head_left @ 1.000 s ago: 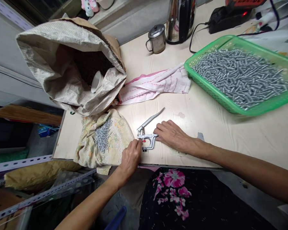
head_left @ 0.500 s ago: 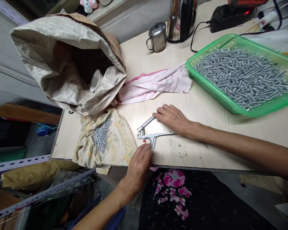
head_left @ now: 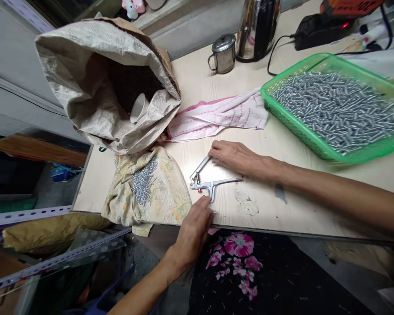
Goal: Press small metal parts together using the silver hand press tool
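Observation:
Silver snap pliers (head_left: 206,180) with a red tip lie on the pale wooden table (head_left: 298,197), handles spread wide. My right hand (head_left: 233,156) lies flat over the upper handle, fingers stretched out. Near the table's front edge my left hand (head_left: 195,227) has its fingertips just below the pliers' jaw, fingers loosely together, and a tiny bit of metal shows beside them. A small heap of silver springs (head_left: 143,183) rests on a floral cloth (head_left: 157,194) to the left.
A green basket (head_left: 302,131) full of springs stands at the right. A big woven sack (head_left: 95,83) with a white cup inside sits at the back left. A pink-striped towel (head_left: 219,116), a lidded metal mug (head_left: 223,54), a kettle (head_left: 258,26) and a charger lie behind.
My right hand went from the pliers' head up to the upper handle. My left hand drew back from the jaw toward the table's front edge. The view shifted slightly.

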{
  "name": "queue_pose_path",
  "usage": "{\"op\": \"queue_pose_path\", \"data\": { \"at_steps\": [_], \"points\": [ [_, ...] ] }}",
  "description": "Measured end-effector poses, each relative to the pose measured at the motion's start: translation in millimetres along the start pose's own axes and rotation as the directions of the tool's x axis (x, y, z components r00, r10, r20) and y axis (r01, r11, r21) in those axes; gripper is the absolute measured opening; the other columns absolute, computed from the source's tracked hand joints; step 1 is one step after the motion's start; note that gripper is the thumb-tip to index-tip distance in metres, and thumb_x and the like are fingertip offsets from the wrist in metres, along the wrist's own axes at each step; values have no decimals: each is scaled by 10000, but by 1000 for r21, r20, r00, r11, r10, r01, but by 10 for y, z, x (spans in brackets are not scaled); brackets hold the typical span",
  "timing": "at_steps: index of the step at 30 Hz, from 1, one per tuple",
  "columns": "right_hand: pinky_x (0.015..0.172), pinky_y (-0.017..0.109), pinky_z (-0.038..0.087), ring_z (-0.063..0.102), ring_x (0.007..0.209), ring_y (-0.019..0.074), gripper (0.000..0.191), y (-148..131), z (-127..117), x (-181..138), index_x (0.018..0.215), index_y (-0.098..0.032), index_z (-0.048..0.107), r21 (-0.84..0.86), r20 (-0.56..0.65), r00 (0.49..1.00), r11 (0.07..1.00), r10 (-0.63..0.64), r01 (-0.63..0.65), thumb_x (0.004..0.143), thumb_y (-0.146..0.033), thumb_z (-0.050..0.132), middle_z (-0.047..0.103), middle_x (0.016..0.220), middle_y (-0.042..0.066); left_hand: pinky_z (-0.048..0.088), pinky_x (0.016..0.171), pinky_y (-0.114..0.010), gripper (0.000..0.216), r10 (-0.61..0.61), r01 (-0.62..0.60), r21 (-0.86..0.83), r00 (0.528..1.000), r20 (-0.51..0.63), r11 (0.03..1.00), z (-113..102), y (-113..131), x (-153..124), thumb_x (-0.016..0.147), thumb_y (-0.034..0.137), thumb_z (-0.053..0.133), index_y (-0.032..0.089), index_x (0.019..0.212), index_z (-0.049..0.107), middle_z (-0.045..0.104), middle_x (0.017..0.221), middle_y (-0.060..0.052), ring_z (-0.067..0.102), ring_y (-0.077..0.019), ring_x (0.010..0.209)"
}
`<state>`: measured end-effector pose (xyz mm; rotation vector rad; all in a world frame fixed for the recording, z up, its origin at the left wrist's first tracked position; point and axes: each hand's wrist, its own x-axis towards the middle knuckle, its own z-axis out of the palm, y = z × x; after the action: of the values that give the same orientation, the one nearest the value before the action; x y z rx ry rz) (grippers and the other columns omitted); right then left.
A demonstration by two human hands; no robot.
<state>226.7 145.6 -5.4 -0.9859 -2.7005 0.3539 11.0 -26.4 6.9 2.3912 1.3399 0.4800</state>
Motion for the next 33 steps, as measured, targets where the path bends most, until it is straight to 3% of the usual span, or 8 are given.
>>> {"op": "queue_pose_path", "data": {
  "at_steps": [2,4,6,8,11,17,26,33],
  "points": [
    [683,313,345,479,803,190,189,-147,-13,-170,911,-168,567,24,24,998,998,-62,61,968,-344,527,570,960,72,525,906,-337,153,-226,214,-120,969,-101,969,-91,-2,75,938,182,503,159,974,649,667,1078,-118,620,-202,1049],
    [690,318,336,482,816,196,238,-259,33,-303,913,-165,565,22,57,992,993,-113,112,942,-401,576,574,946,64,515,775,-277,157,-475,431,-259,870,-135,864,-175,-42,166,917,255,543,162,919,669,670,899,-72,626,-168,856],
    [652,315,310,477,790,191,218,-320,122,-371,914,-162,555,4,82,989,993,-119,119,943,-376,583,576,915,56,484,683,-240,191,-651,572,-412,756,-69,709,-221,-110,246,873,321,584,152,874,675,657,790,-40,603,-147,740],
    [598,317,266,463,739,178,143,-341,205,-389,899,-165,535,-12,87,989,992,-122,124,970,-289,535,569,876,45,454,616,-219,234,-738,639,-530,673,35,557,-220,-180,297,804,371,637,142,835,673,640,718,-18,574,-131,660],
    [555,335,213,441,691,167,111,-365,238,-406,892,-179,500,-16,66,985,987,-161,163,985,-157,443,551,869,34,419,553,-206,286,-776,671,-630,608,166,390,-163,-245,315,719,408,693,137,803,659,608,653,6,522,-108,577],
    [536,332,201,470,685,162,232,-503,109,-506,897,-182,460,-112,28,982,976,-186,188,901,36,382,533,868,26,376,507,-184,309,-800,656,-689,571,184,309,-86,-228,311,668,417,730,136,768,646,563,602,35,475,-76,521],
    [489,320,191,498,647,152,206,-580,83,-503,865,-175,484,-188,-27,982,966,-189,181,907,10,402,547,810,16,423,483,-197,433,-789,673,-726,518,329,139,-168,-225,331,591,394,783,96,882,666,621,647,11,482,-65,478],
    [498,314,194,489,638,144,210,-599,81,-502,862,-170,485,-201,-49,980,963,-193,179,911,15,398,547,794,20,404,487,-184,391,-805,663,-713,540,244,229,-172,-235,290,599,432,793,121,792,658,605,652,16,486,-67,515]
  ]
}}
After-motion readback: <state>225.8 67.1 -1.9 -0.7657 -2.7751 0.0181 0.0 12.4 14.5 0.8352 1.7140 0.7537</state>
